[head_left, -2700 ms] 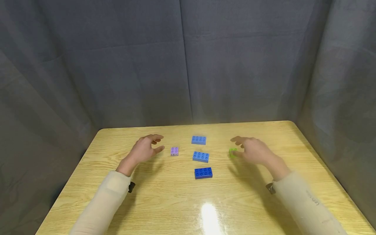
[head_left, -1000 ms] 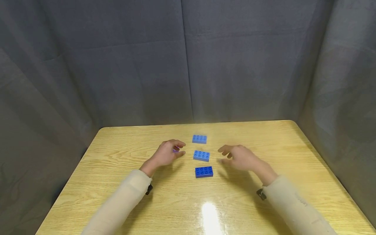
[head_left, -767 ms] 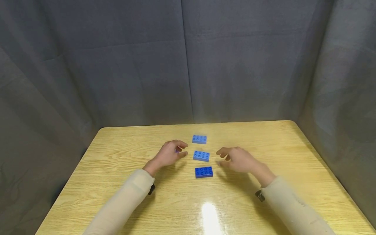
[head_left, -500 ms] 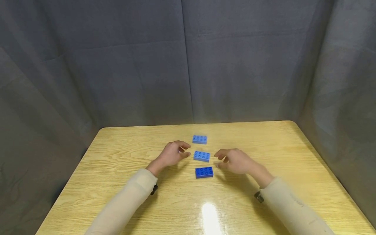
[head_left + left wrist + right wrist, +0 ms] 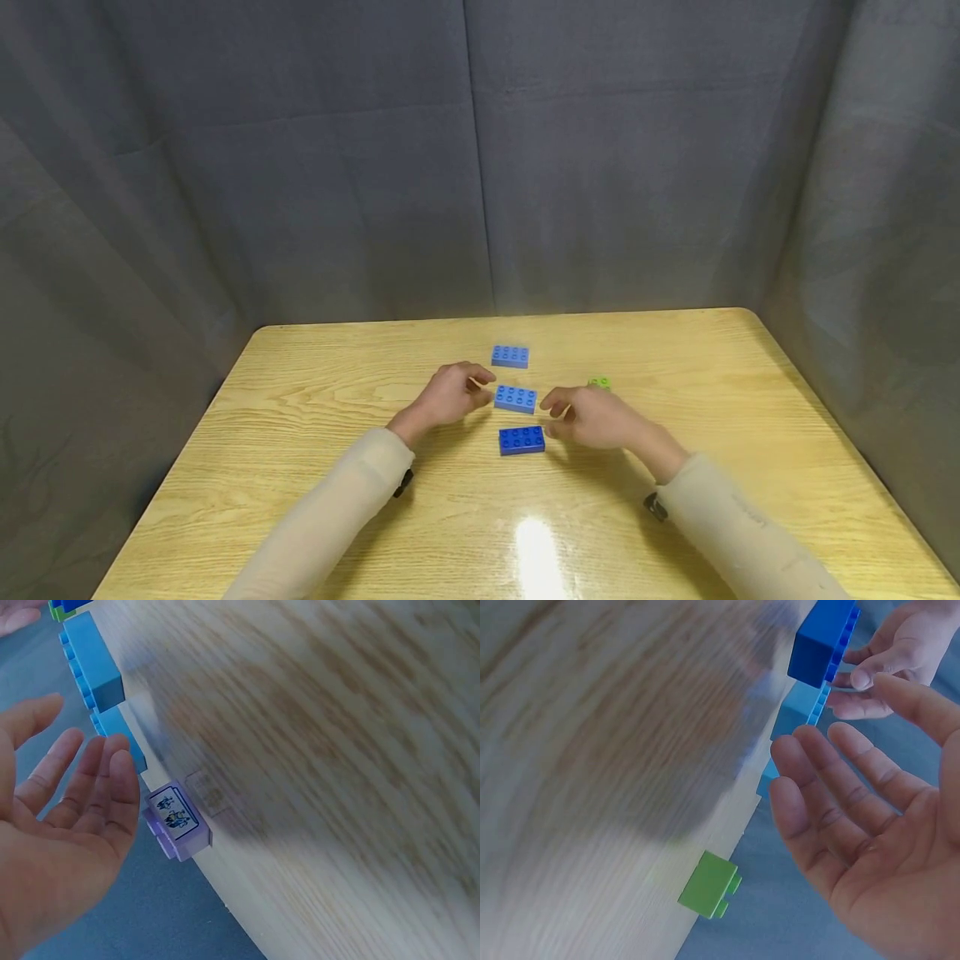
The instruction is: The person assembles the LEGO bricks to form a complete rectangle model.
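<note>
Three eight-stud bricks stand in a column at mid-table: a light blue brick [image 5: 510, 357] at the back, another light blue brick [image 5: 515, 399] in the middle, and a dark blue brick [image 5: 522, 440] in front. At the middle brick's left end is my left hand [image 5: 448, 395], fingers loosely bent and holding nothing. My right hand [image 5: 588, 417] hovers off its right end, near the dark blue brick too, also without anything in it. A purple brick [image 5: 178, 821] with a printed side shows in the left wrist view; in the head view the left hand hides it.
Behind the right hand sits a small lime green brick [image 5: 600, 382], partly covered in the head view and whole in the right wrist view. The wooden table [image 5: 300, 500] has a bright glare spot near its front. Grey curtains [image 5: 337, 167] enclose the back and sides.
Both hands have moved inward from the purple and green bricks toward the middle light blue brick. The green brick has come back into view; the purple one has become hidden. The blue bricks stay put.
</note>
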Tool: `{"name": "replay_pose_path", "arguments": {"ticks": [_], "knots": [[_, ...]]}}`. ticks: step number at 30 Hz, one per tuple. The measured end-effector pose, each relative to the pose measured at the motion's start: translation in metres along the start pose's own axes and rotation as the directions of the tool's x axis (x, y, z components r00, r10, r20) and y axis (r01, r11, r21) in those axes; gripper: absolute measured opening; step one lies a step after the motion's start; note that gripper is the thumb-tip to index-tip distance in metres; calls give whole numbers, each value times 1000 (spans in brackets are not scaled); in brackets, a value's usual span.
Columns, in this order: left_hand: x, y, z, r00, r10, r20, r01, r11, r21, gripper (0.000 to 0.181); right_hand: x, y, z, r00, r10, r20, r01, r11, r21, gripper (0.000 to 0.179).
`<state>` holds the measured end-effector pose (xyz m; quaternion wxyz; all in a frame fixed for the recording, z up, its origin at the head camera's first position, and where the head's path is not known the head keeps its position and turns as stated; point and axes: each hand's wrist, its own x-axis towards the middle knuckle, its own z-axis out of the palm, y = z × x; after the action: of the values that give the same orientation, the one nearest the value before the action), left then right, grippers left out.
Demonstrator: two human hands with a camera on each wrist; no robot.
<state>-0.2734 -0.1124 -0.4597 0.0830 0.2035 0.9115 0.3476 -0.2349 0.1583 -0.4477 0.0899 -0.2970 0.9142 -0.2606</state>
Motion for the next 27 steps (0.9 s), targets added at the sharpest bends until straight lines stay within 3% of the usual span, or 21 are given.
{"name": "replay_pose_path", "arguments": {"ticks": [20,27], "knots": [[15,-4,11,1000,11,18,-12,998,56,33,8,-5,10,997,-66,26,67,997,-24,29],[18,-6,14,999,13,33,-15,996,84,32,9,-7,12,998,-41,46,43,999,-28,28]]}}
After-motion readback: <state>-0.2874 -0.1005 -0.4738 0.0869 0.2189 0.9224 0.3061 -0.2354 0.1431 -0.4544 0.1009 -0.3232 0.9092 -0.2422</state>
